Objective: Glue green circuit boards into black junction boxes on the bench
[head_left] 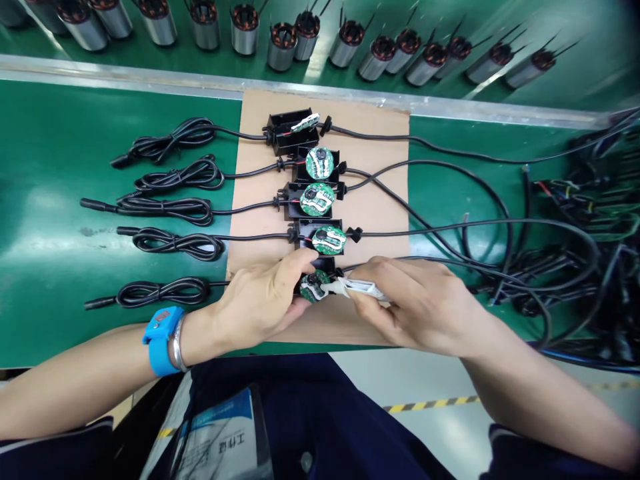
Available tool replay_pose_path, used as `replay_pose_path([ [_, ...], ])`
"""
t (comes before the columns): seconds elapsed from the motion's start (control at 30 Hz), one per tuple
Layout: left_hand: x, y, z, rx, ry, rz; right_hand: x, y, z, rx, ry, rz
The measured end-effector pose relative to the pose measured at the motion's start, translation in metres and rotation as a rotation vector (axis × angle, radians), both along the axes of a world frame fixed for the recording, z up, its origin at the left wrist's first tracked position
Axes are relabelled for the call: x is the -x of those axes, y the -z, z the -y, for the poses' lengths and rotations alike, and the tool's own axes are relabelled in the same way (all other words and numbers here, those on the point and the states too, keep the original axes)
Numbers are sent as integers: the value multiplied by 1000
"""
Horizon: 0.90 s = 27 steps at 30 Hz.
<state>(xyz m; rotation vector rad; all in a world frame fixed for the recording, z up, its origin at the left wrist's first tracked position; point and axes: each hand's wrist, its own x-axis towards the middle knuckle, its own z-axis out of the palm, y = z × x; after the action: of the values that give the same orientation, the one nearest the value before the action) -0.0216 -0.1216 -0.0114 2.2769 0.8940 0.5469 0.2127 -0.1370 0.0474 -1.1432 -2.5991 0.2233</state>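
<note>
My left hand pinches the edge of a small round green circuit board between thumb and fingers. In my right hand is a white tube with a tapered nozzle, apparently glue. Its tip reaches the face of that board, where white material shows. Beneath the board is a black box, partly covered by my hands. Farther back, another round board with a white bead lies on its own black box, and more such sets follow behind it. The farthest board is tilted up on edge.
A cardboard sheet lies under the boxes on the green table. Bundled black cables stretch left. Looser cables run right to a dark heap of wires. Several metal motor stators stand behind a raised metal edge.
</note>
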Motion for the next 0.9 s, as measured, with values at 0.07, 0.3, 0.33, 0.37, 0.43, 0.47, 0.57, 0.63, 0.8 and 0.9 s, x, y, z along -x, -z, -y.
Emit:
replay_pose_path([
  [0.07, 0, 1, 0, 9, -2, -9, 2, 0, -3, -10, -4, -3],
  [0.3, 0, 1, 1, 38, 4, -25, 1, 2, -3, -73, -29, 30],
  [0.33, 0, 1, 1, 36, 6, -18, 1, 2, -2, -80, -43, 39],
  [0.37, 0, 0, 1, 32, 7, -10, 0, 3, 0, -82, -57, 47],
  [0.43, 0, 0, 0, 25, 4, 5, -1, 3, 4, -75, -76, 59],
  [0.47, -1, -1, 0, 24, 4, 8, -2, 3, 5, -63, -83, 66],
  [0.57, -1, -1, 0, 31, 13, 0, -4, 0, 10, 2, -87, 40],
  [0.63, 0, -1, 1, 39, 15, -18, -9, -2, 12, 61, -25, -48],
  [0.8, 6, 2, 3, 24, -19, -94, -49, 8, -8, 362, 520, -577],
  [0.9, 11, 4, 1, -24, -30, -80, -92, 19, -54, 362, 911, -860],
])
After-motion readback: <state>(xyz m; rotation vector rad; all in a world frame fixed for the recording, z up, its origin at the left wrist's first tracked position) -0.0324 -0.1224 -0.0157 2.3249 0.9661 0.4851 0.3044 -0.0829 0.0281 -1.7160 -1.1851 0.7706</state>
